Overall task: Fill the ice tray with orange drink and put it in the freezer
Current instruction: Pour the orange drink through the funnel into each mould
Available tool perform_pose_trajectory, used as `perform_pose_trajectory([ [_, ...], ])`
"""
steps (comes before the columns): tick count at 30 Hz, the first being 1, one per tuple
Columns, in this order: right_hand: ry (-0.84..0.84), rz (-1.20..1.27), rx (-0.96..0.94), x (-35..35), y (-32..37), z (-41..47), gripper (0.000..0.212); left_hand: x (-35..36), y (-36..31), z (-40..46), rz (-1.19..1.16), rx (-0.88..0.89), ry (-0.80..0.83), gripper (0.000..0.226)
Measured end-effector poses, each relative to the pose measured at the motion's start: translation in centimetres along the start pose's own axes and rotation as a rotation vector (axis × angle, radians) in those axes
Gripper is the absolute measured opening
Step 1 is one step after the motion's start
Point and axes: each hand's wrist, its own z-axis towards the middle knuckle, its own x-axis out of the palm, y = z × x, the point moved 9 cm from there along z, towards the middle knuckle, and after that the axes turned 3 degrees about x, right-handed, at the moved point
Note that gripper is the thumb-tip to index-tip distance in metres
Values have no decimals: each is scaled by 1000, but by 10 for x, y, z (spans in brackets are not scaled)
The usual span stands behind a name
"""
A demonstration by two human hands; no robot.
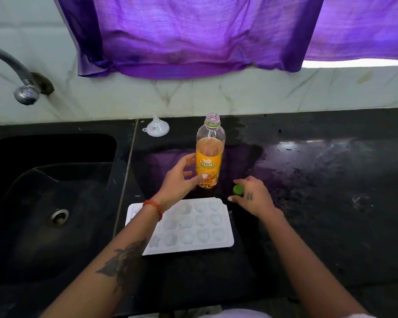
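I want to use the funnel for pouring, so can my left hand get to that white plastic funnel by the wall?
Probably yes. The left hand is at the orange drink bottle, and the white plastic funnel stands beyond it on bare black countertop, nothing between.

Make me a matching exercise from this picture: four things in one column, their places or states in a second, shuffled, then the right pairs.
Things
1. bottle
2. cap
3. funnel
4. tray

Places or states
A. upside down by the back wall
B. in the right hand, low over the counter
C. upright, open at the top, the left hand around it
D. flat on the counter, its cells not yet holding drink

Pairs: 1-C, 2-B, 3-A, 4-D
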Motion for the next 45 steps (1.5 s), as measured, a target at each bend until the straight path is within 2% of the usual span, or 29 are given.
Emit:
perform_pose_trajectory([
  [2,-72,41,33,-9,2,-6,58,-12,11,-6,60,-29,-43,52],
  [5,-202,355,18,-22,21,-20,59,-37,24,-12,154,-51,-122,38],
  [10,-276,763,-31,-30,67,-19,95,-87,26,5,470,-23,-234,32],
  [12,-280,841,-46,-33,85,-13,111,-107,20,24,584,0,-278,35],
  [14,-299,871,-90,-38,103,-8,119,-120,14,46,659,34,-293,40],
  [16,-363,875,-104,-41,111,-4,115,-129,11,70,703,54,-273,47],
  [20,-518,833,-35,-40,105,2,92,-144,7,120,744,81,-228,64],
  [24,-560,770,-20,-36,100,6,89,-157,13,170,759,39,-207,74],
  [27,-577,752,8,-34,95,7,89,-163,17,202,767,41,-194,67],
  [31,-585,766,14,-31,94,9,88,-167,31,225,821,16,-162,44],
  [36,-574,786,22,-31,96,10,89,-180,31,207,646,43,-310,20],
  [39,-565,808,-16,-34,101,9,87,-182,27,182,544,44,-314,15],
  [41,-561,810,-49,-37,103,7,88,-178,26,157,356,26,-284,14],
  [45,-465,787,-67,-37,103,0,97,-158,28,80,-173,-87,-214,7],
])
